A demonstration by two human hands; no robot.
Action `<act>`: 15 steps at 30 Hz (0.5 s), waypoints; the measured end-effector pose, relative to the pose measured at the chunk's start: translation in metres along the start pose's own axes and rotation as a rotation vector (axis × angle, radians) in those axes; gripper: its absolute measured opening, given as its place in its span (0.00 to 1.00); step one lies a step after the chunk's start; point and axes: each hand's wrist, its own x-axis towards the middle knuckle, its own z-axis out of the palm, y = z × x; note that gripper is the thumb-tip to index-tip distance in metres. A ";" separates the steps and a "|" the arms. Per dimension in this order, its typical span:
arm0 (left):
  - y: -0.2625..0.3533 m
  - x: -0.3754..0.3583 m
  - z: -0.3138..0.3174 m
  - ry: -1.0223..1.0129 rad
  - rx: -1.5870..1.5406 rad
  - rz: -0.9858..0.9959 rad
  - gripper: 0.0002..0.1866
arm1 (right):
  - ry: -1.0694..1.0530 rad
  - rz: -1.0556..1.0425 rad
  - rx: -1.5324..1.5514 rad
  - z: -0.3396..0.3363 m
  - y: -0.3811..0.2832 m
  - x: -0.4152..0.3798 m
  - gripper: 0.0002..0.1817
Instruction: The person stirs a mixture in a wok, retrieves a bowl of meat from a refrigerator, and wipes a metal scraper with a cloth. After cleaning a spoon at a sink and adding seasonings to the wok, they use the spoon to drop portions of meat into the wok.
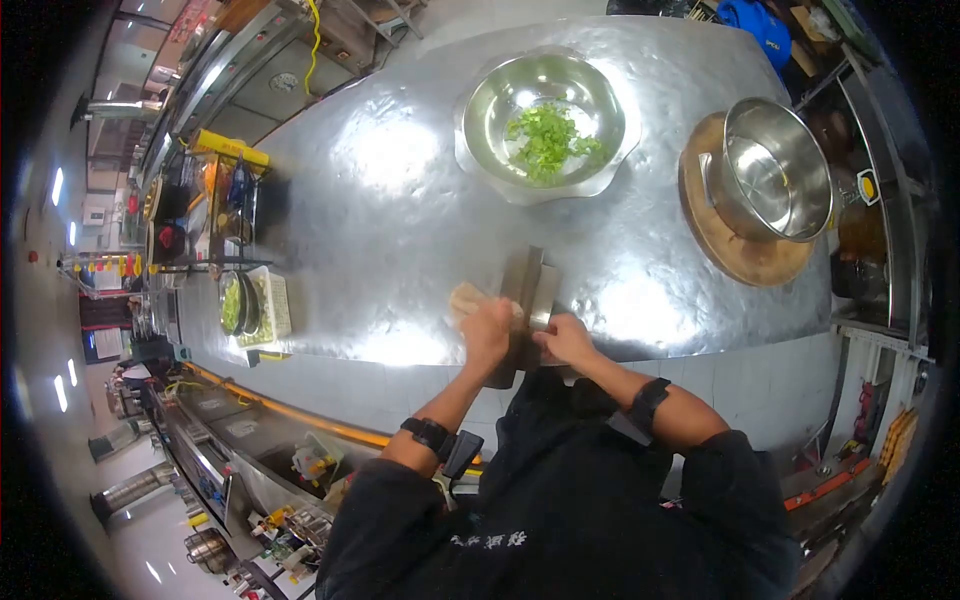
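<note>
Near the front edge of the steel table, my left hand [487,332] is closed around a bunched tan cloth [466,298]. Its knuckles are right beside a long dark slab [521,318] that points away from me and reaches over the table edge. My right hand [566,340] is closed at the near end of a cleaver [545,296], whose broad grey blade lies along the slab's right side. The fingers hide most of the handle. Farther back stands a two-handled steel bowl [485,150] with chopped green leaves [548,140] in it.
A deep steel pot [815,200] rests on a round wooden board [705,220] at the right. At the left end are a white basket [279,305] with greens and a rack [235,200] of bottles and packets. Shelving stands beyond the right edge.
</note>
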 end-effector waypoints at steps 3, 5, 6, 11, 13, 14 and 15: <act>0.011 -0.001 0.005 -0.032 -0.010 -0.029 0.22 | -0.064 0.034 0.131 -0.006 0.004 -0.001 0.15; 0.021 -0.002 0.001 -0.068 0.024 -0.064 0.20 | -0.121 0.138 0.261 -0.017 -0.014 -0.011 0.14; 0.023 0.002 -0.002 -0.067 -0.034 -0.039 0.20 | -0.114 0.116 0.244 -0.021 -0.020 -0.012 0.13; 0.021 -0.002 -0.001 -0.090 -0.094 -0.034 0.20 | -0.127 0.096 0.175 -0.018 -0.009 -0.010 0.11; 0.023 0.000 0.006 -0.092 -0.064 0.003 0.18 | -0.130 0.135 0.230 -0.023 -0.014 -0.010 0.12; 0.023 -0.002 0.007 -0.081 -0.042 0.040 0.17 | -0.143 0.158 0.258 -0.023 -0.016 -0.012 0.12; 0.021 -0.003 0.006 -0.070 -0.018 0.081 0.15 | -0.146 0.168 0.290 -0.020 -0.012 -0.009 0.12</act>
